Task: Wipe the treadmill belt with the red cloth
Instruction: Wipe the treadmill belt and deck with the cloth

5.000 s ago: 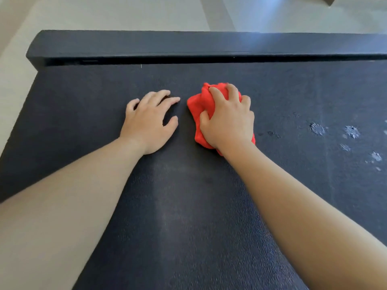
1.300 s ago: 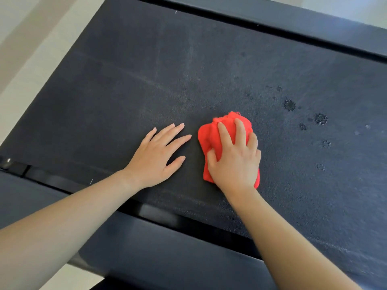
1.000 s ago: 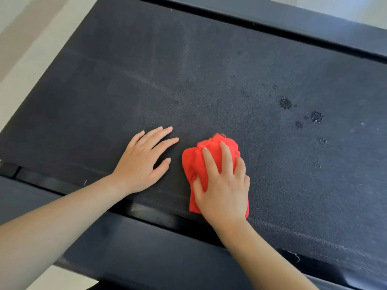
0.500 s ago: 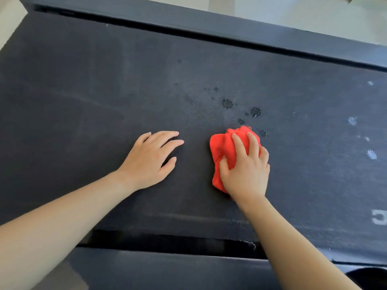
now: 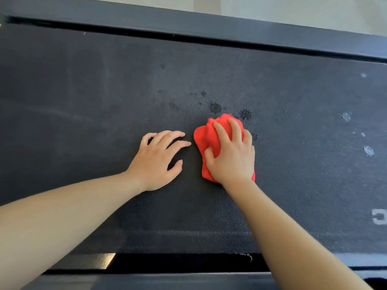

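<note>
**Wiping the Belt: Spotted Area**

**Position.** The red cloth (image 5: 204,139) lies bunched on the treadmill belt (image 5: 104,91), near the middle of the visible surface. The right hand (image 5: 232,155) covers most of it, fingers curved over the top and the thumb tucked into the folds, so the cloth is both gripped and pressed down. The left hand (image 5: 157,160) rests just beside it, palm down with its fingers spread on the belt, holding nothing.

**Target.** Dark spots (image 5: 215,107) sit just past the far edge of the cloth. Pale marks (image 5: 368,150) lie well apart, toward the right.

**Procedure.**
1. Press through the palm, not the fingertips alone, so the whole pad meets the textured surface.
2. Push the cloth forward over the dark spots in overlapping strokes.
3. Brace on the left hand; the belt may creep under sideways force.
4. Work rightward to the pale marks.

**Caution.** A bunched cloth wipes a narrow track. Refold it if the spots smear.
</note>
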Available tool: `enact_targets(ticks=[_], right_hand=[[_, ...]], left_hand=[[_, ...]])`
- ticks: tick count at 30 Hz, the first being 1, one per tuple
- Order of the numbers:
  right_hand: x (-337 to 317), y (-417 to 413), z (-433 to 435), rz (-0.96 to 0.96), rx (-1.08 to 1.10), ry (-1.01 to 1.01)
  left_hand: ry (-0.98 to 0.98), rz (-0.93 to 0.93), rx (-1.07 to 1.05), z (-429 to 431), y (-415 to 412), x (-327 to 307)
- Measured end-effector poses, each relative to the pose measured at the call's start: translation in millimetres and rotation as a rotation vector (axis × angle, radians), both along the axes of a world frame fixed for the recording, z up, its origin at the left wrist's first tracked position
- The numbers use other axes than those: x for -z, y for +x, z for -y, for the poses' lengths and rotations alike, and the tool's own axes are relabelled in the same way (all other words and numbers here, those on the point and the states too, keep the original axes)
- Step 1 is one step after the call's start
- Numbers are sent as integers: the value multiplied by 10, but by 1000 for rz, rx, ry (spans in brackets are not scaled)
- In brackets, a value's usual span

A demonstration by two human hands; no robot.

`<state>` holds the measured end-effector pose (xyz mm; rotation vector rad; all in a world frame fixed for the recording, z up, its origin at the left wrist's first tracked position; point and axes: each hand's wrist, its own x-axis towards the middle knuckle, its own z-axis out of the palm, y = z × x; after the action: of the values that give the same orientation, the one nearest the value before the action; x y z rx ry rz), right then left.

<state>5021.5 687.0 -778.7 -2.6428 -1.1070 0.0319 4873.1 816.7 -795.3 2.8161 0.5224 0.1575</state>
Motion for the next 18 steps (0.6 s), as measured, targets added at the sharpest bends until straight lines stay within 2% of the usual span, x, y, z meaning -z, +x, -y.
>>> enact_targets(ticks=[8,18], right_hand=[[94,-83,150,59,28,46],[4,375,-487,12,-38,8]], left_hand=[[-11,3,4,-8,1,2],[-25,-22,9,6,-3,-42]])
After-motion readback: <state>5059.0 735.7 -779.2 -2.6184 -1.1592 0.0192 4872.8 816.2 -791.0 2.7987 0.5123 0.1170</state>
